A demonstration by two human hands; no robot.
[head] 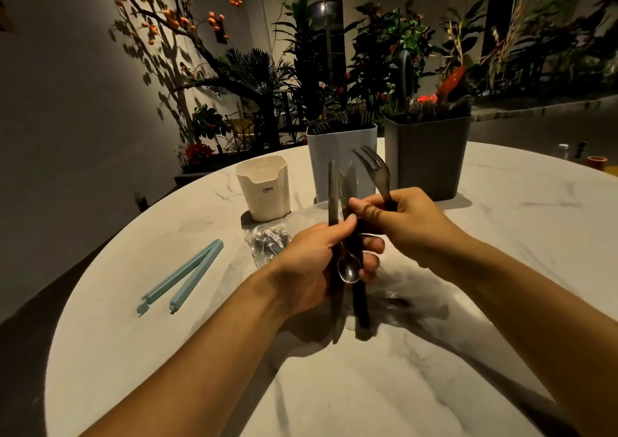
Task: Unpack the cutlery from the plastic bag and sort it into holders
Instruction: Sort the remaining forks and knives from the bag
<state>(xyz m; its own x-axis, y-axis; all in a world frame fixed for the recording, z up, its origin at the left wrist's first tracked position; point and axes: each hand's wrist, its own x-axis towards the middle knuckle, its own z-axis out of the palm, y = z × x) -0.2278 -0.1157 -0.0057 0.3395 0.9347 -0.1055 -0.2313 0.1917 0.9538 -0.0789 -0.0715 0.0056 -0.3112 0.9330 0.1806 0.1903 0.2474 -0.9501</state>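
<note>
Right now the right hand [408, 222] is pinching a dark fork [376, 174] by its handle, fingers curled round it, tines pointing up and tilted left, away from the person; the fork's long axis is running near upright, leaning toward the pale blue holder [341, 159], which is sitting directly behind it and already carrying dark cutlery; the grey holder [426, 159] is standing just right of that, also loaded; judging by tine shapes in the blue one, the fork is probably going there, so the right hand is the nearer one and only needs to be reaching forward; the left hand [321, 262] is gripping the remaining bundle [347, 252], fingers wrapped round a spoon and what look like knives, held roughly vertical above the marble table [501, 302]; the clear plastic bag [271, 239] is lying just beyond the left hand with more pieces inside; the cream cup [262, 187] is standing left of the blue holder; a blue bag clip [184, 276] is lying open, well apart on the left
</note>
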